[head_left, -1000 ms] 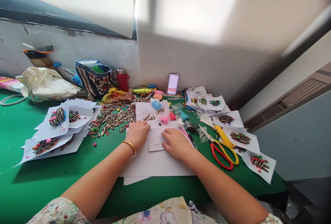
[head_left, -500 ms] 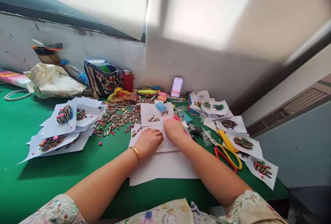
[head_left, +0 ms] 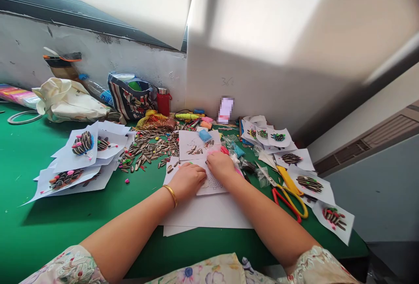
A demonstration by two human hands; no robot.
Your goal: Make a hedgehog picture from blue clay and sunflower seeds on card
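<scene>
My left hand lies palm down, fingers stretched out, on a sheet with a line drawing. A gold bangle circles that wrist. Just right of it, my right hand rests on the same sheet with its fingers curled in; whatever they hold is hidden. Soft pink material shows just beyond those fingers. Behind the hands lies another drawn sheet with a few striped sunflower seeds and a blue packet on it. Blank white paper lies underneath, nearer my body.
A heap of seeds spreads to the left. Finished-looking seed pictures lie in a left stack and along the right. Scissors and a yellow cutter lie at right. Bags, a red flask and a phone line the wall.
The view has shifted very slightly. Both hands stay in almost the same place on the drawn sheet, with only slight finger movement.
</scene>
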